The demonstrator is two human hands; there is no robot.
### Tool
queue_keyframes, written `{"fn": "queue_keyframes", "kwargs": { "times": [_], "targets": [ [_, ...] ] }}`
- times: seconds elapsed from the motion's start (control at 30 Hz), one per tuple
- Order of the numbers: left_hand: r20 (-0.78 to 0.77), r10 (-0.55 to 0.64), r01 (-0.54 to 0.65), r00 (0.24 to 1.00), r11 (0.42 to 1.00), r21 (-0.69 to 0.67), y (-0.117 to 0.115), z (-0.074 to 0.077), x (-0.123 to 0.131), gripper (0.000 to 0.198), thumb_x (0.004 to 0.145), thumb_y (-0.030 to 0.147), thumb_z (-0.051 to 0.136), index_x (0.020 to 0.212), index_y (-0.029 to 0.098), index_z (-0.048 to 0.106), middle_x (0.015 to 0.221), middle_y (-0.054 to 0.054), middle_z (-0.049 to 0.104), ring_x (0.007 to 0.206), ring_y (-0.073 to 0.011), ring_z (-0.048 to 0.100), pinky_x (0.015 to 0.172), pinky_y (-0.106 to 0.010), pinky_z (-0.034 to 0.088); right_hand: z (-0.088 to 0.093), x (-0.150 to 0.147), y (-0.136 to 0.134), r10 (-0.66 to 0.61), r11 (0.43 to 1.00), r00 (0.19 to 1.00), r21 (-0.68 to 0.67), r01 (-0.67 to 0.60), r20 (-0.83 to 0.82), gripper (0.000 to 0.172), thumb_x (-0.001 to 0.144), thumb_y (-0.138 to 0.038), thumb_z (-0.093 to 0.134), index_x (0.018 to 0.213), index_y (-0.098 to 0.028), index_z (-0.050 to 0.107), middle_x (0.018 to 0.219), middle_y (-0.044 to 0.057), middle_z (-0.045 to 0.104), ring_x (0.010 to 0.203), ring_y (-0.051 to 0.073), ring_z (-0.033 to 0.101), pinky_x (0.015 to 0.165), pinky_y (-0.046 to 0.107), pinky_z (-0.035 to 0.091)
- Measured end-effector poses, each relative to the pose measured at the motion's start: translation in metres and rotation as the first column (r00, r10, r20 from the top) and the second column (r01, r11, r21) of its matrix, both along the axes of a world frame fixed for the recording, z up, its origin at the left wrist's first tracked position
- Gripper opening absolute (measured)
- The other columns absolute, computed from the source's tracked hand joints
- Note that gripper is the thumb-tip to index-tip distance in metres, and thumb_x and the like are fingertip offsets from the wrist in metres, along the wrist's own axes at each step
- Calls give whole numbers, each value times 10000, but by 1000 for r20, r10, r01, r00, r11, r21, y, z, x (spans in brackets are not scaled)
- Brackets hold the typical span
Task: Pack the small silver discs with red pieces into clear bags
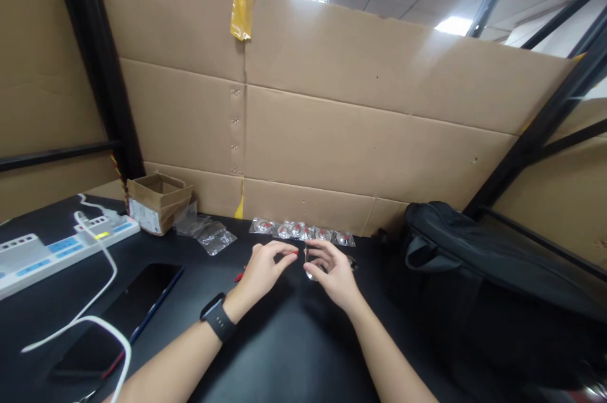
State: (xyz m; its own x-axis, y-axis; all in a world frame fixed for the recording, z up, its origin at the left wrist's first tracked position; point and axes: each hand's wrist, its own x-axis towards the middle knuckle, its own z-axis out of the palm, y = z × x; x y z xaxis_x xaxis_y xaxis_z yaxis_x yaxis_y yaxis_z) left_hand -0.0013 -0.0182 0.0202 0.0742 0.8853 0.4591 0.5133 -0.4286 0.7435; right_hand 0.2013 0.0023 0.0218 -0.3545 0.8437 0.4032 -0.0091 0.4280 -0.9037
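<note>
Over the black table, my left hand (pixel 265 269) is closed in a pinch on a small red piece (pixel 296 252), mostly hidden by the fingertips. Facing it a short gap away, my right hand (pixel 336 273) grips a shiny round metal piece (pixel 310 276) between thumb and fingers, turned nearly edge-on. Another small red piece (pixel 238 277) lies on the table just left of my left hand. Behind both hands runs a row of clear plastic packets (pixel 324 235), each with a round silver item and a bit of red. A dark round object (pixel 351 262) is partly covered by my right hand.
Empty plastic bags (pixel 215 237) lie beside an open cardboard box (pixel 161 200) at the back left. A power strip (pixel 61 251), a white cable (pixel 107 257) and a dark phone-like slab (pixel 137 302) occupy the left. On the right stands a black bag (pixel 474 276). Cardboard (pixel 332 143) walls the back.
</note>
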Motion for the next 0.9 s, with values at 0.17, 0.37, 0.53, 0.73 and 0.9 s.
{"fn": "queue_keyframes", "kwargs": {
  "times": [0.17, 0.37, 0.53, 0.73, 0.9],
  "targets": [
    [84, -8, 9, 996, 1000, -4, 0, -4, 5, 159, 878, 388, 662, 921, 252, 732, 958, -16, 765, 919, -197, 706, 894, -320, 498, -2, -10, -6, 32, 998, 995, -45, -36, -92, 455, 768, -287, 794, 1185, -257, 614, 1290, 98, 635, 1115, 258, 654, 862, 372, 564],
    [30, 20, -20, 999, 1000, 11, -3, -4, 9, 129, 874, 346, 653, 891, 259, 747, 997, -17, 755, 987, -217, 674, 923, -356, 483, -4, -13, -8, 45, 997, 992, -50, -51, -122, 466, 749, -294, 812, 1169, -248, 617, 1296, 99, 634, 1101, 257, 662, 859, 372, 568],
    [131, -53, 56, 990, 998, -24, 0, -12, 9, 182, 894, 355, 621, 962, 242, 746, 1013, -29, 760, 968, -213, 684, 905, -328, 507, -5, -13, -8, 29, 998, 992, -48, -35, -121, 463, 745, -307, 812, 1163, -248, 621, 1286, 99, 638, 1098, 258, 661, 854, 375, 571],
    [11, -16, 16, 1000, 1000, 10, 0, -8, 6, 207, 924, 396, 580, 953, 252, 725, 1023, -29, 745, 983, -217, 668, 905, -347, 473, -6, -13, -9, 26, 997, 990, -63, -36, -140, 474, 728, -308, 829, 1150, -249, 622, 1256, 97, 656, 1061, 250, 676, 862, 387, 574],
    [-213, 51, -35, 976, 996, 76, -2, -4, 6, 223, 962, 384, 524, 934, 261, 708, 1017, -26, 734, 1023, -230, 624, 880, -380, 381, -5, -14, -10, 21, 996, 989, -80, -33, -150, 468, 716, -302, 841, 1126, -238, 625, 1234, 98, 673, 1044, 247, 689, 868, 386, 574]
  ]
}}
